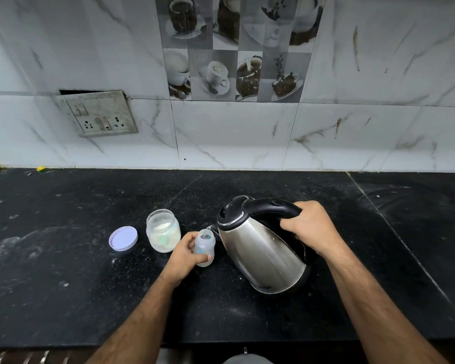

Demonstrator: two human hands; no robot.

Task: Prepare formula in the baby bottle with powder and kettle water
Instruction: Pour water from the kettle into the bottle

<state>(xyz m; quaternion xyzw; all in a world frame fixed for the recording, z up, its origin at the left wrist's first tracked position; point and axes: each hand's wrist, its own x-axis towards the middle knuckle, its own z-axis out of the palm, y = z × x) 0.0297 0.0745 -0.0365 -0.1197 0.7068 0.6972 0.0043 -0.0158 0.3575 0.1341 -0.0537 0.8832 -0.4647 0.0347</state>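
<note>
My left hand (186, 254) wrapped round bottle (205, 248), steadying it upright on counter (63, 258) against pour. My right hand (309, 227) clenched on kettle (260, 248) handle, kettle tipped so spout meets bottle mouth. Jar (163, 230) open beside bottle, lid (123, 238) parked left, clear of the water.

On the black counter (63, 285) I count one steel kettle (260, 256), one baby bottle (205, 248), one open jar (163, 232) of powder and one loose lid (123, 238). Two hands are at work: a left hand (185, 254) and a right hand (309, 227). One switch plate (100, 114) is on the wall.
</note>
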